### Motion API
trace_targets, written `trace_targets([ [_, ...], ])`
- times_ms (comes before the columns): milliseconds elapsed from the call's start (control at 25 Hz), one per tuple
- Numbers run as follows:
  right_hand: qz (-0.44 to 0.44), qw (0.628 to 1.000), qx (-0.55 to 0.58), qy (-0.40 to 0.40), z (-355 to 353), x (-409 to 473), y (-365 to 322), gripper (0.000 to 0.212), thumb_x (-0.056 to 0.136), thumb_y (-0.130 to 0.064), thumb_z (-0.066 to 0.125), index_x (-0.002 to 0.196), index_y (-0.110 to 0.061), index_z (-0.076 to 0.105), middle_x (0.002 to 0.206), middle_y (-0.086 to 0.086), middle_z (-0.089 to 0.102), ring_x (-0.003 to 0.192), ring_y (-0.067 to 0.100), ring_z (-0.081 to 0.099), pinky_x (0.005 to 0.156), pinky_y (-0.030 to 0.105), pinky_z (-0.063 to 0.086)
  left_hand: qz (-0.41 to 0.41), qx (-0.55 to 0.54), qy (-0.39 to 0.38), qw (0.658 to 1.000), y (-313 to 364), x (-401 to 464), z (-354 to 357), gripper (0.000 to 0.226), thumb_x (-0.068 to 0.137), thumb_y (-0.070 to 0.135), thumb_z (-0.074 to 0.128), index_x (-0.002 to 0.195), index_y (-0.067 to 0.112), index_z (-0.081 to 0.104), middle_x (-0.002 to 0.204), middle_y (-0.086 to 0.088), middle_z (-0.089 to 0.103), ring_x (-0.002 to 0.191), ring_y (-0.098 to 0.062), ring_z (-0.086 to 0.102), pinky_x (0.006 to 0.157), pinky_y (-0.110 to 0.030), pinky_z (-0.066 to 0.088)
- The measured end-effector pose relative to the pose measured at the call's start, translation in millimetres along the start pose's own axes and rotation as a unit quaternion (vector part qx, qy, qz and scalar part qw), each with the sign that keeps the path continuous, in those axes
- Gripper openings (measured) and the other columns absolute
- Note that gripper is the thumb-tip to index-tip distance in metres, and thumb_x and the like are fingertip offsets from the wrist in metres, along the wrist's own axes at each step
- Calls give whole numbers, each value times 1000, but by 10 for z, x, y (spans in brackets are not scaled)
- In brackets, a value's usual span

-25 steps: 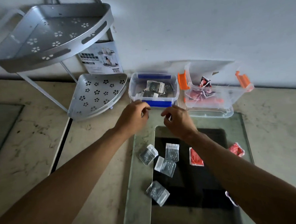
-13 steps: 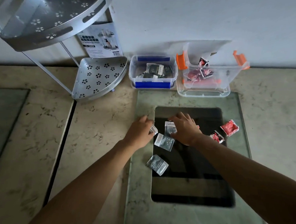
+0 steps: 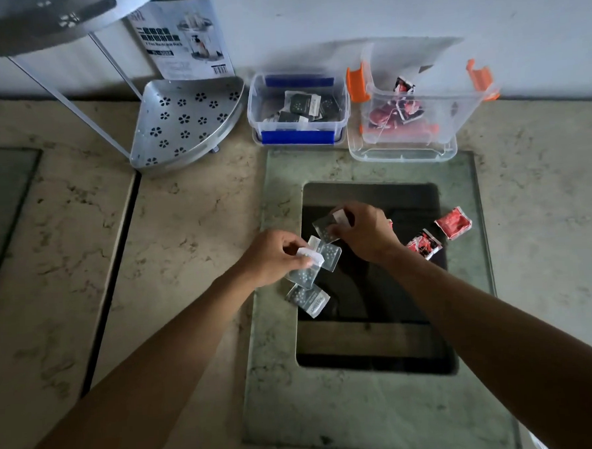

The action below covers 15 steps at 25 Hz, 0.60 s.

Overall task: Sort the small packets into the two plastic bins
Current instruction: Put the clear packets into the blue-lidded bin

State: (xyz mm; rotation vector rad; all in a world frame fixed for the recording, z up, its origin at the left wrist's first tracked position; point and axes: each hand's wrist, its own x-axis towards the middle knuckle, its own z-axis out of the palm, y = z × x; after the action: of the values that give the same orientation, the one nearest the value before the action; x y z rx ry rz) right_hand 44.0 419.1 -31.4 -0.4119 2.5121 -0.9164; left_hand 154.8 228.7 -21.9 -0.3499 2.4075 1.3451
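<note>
Clear film with a white header strip and a field of small dots makes up each of the pale packets, and both hands are closed on one: the left hand (image 3: 272, 256) pinches a packet (image 3: 303, 268) by its white end, low over the worktop (image 3: 191, 223), while the right hand (image 3: 363, 231) pinches another packet (image 3: 329, 227) between thumb and fingertips, lifted a little off the dark panel (image 3: 377, 288). Taking one in each grip looks like a way to carry two at once to the blue-trimmed bin (image 3: 297, 109) by the wall, which already holds packets of this kind. Two more pale ones lie between and below the hands: one (image 3: 329, 257) touching the left hand's packet, one (image 3: 309, 299) nearer the person. Two red packets (image 3: 454, 223) (image 3: 422, 245) lie apart to the right, likely meant for the orange-latched bin (image 3: 415, 115), where other red ones sit. A perforated metal shelf (image 3: 186, 123) stands just left of the bins.
</note>
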Motion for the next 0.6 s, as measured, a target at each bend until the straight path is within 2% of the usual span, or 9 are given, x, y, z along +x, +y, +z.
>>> trace_targets([
  [80, -4, 997, -13, -72, 83, -107, -12, 43, 81, -27, 79, 121, -20, 65, 106, 3, 72, 92, 17, 66, 74, 27, 51, -4, 66, -33, 997, -63, -120, 174, 19, 75, 31, 81, 93, 27, 76, 87, 9, 76, 76, -6, 70, 66, -25, 55],
  [160, -15, 992, -60, -111, 173, -205, 1, 56, 80, -25, 80, 132, -16, 59, 117, 8, 70, 103, 23, 65, 83, 32, 53, 9, 115, -32, 993, -135, -182, 316, 20, 75, 27, 80, 94, 26, 76, 87, 10, 73, 74, -5, 64, 66, -26, 47],
  [320, -61, 988, -126, -59, 279, -327, 52, 47, 79, -26, 80, 122, -18, 63, 120, 8, 54, 113, 24, 49, 94, 35, 46, 84, 217, -23, 972, -257, -272, 414, 39, 82, 30, 77, 118, 18, 69, 112, 2, 56, 103, -7, 45, 88, -22, 37],
  [400, -58, 990, -117, -50, 277, -331, 45, 42, 78, -24, 80, 116, -18, 63, 120, 8, 52, 113, 24, 47, 94, 35, 46, 123, 263, -26, 957, -287, -317, 428, 41, 86, 32, 73, 122, 15, 66, 115, -2, 54, 111, -14, 46, 93, -27, 41],
  [480, -47, 991, -104, -64, 273, -331, 17, 38, 79, -21, 79, 112, -17, 61, 116, 8, 60, 106, 24, 57, 88, 38, 53, 135, 287, -32, 948, -287, -347, 431, 38, 88, 32, 70, 121, 13, 65, 116, -4, 52, 112, -18, 47, 94, -29, 42],
  [600, -7, 996, -29, -89, 287, -378, -8, 39, 81, -19, 78, 114, -18, 57, 108, 5, 67, 89, 21, 67, 73, 40, 61, 120, 273, -40, 954, -241, -355, 402, 23, 86, 27, 73, 102, 15, 60, 111, -2, 50, 107, -15, 46, 83, -24, 37],
])
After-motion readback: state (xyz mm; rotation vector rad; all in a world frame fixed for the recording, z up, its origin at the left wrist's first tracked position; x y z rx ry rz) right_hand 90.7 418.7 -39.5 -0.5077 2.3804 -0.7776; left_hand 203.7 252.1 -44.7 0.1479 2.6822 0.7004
